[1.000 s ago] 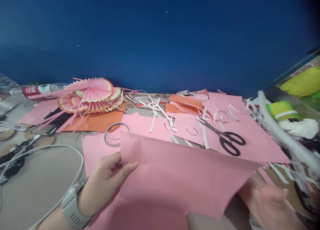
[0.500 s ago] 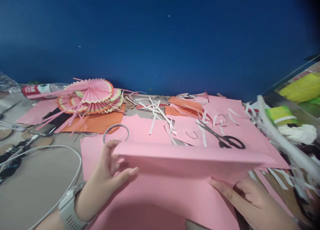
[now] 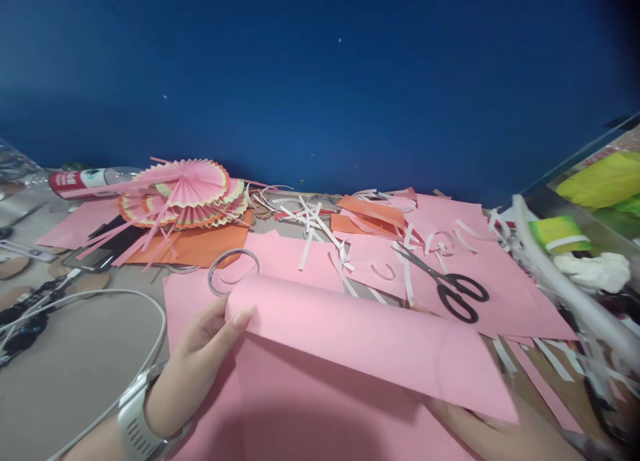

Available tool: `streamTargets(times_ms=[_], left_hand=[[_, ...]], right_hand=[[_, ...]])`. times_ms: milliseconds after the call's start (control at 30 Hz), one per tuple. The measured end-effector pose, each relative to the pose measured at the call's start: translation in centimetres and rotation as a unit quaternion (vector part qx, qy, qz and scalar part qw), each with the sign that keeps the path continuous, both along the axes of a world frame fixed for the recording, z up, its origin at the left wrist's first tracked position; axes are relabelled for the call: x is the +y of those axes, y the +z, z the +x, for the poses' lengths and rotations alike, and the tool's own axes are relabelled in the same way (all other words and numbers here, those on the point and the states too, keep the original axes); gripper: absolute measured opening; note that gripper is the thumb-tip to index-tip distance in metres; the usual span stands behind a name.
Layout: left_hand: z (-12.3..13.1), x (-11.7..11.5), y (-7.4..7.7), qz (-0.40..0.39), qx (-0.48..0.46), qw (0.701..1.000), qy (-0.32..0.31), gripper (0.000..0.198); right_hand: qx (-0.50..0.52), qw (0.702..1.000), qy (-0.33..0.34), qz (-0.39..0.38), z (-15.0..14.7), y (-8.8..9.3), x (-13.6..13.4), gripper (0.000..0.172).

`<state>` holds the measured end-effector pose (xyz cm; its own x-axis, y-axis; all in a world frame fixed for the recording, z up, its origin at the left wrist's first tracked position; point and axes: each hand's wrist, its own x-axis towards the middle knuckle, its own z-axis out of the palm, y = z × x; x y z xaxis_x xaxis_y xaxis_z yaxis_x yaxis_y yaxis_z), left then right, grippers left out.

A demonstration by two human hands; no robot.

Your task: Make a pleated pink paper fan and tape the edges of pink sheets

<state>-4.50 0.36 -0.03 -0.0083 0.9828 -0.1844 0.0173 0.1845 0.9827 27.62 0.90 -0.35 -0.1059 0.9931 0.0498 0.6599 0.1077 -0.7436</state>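
One pink sheet [image 3: 360,344], left hand [image 3: 193,371] pinching it; right hand [image 3: 495,435] half hidden, can't tell its grip; red bottle label [image 3: 77,180] illegible.

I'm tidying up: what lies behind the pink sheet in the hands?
Black-handled scissors, white paper strips, a grey ring and more pink paper. Whatever the raised sheet covers, including part of the right hand, is hidden.

White lettering [image 3: 69,179] is being borne by the red label [image 3: 77,183] of a plastic bottle [image 3: 119,175] at left, but is being blurred beyond reading. Reddish letters [image 3: 597,157] are being displayed on clear packaging [image 3: 624,141] at far right, likewise being rendered illegible.
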Motion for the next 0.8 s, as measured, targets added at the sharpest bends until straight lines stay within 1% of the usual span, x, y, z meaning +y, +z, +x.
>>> streamTargets(times_ms=[67,100,167,200,267,300,400,433,467,500,533,567,600,633,667,767,800], left_hand=[[0.3,0.5,0.5,0.020,0.065,0.998,0.018,0.016],[0.5,0.7,0.7,0.036,0.098,0.994,0.026,0.017],[0.6,0.9,0.7,0.061,0.150,0.986,0.035,0.016],[0.7,0.9,0.7,0.068,0.167,0.983,0.041,0.014],[1.0,0.8,0.6,0.072,0.177,0.981,0.047,0.014],[1.1,0.7,0.6,0.072,0.170,0.982,0.038,0.017],[1.2,0.4,0.6,0.066,0.122,0.990,-0.025,0.022],[1.1,0.4,0.6,0.061,0.113,0.991,-0.045,0.021],[0.9,0.3,0.6,0.054,0.111,0.991,-0.056,0.019],[0.7,0.4,0.5,0.048,0.111,0.991,-0.056,0.017],[0.4,0.6,0.3,0.048,0.102,0.992,-0.056,0.015],[0.1,0.8,0.1,0.053,0.081,0.993,-0.065,0.016],[-0.2,1.2,-0.2,0.065,0.052,0.993,-0.079,0.019],[-0.5,1.7,-0.5,0.080,0.014,0.992,-0.102,0.023],[-0.7,2.2,-0.9,0.092,-0.019,0.986,-0.136,0.027],[-1.0,3.2,-1.9,0.144,-0.071,0.975,-0.156,0.037],[-0.9,3.3,-1.9,0.163,-0.080,0.970,-0.161,0.038]], right_hand=[[0.059,0.995,0.041,-0.070,-0.4,0.4,0.1,0.067],[0.106,0.987,0.057,-0.106,-0.5,0.6,0.2,0.071],[0.178,0.971,0.057,-0.148,-0.9,1.0,0.5,0.071],[0.186,0.970,0.047,-0.152,-1.0,1.2,0.7,0.072],[0.162,0.978,0.013,-0.126,-1.4,1.6,0.9,0.074],[0.147,0.984,-0.010,-0.102,-1.7,1.8,0.8,0.075],[0.138,0.987,-0.082,-0.025,-2.1,2.1,0.4,0.077],[0.134,0.987,-0.092,-0.014,-2.0,2.0,0.2,0.074],[0.126,0.988,-0.093,-0.011,-1.8,1.9,0.1,0.068],[0.115,0.990,-0.083,-0.012,-1.5,1.6,0.0,0.057],[0.105,0.992,-0.068,-0.009,-1.2,1.4,-0.1,0.043],[0.100,0.994,-0.053,-0.009,-0.8,1.2,-0.1,0.028],[0.107,0.994,-0.030,-0.005,-0.5,1.0,0.0,0.018],[0.122,0.992,-0.014,-0.003,-0.3,1.0,0.1,0.015],[0.141,0.990,-0.005,-0.003,-0.2,1.0,0.3,0.016],[0.196,0.980,-0.033,-0.021,-0.5,1.3,0.7,0.016],[0.215,0.976,-0.023,-0.032,-0.7,1.4,0.8,0.020]])
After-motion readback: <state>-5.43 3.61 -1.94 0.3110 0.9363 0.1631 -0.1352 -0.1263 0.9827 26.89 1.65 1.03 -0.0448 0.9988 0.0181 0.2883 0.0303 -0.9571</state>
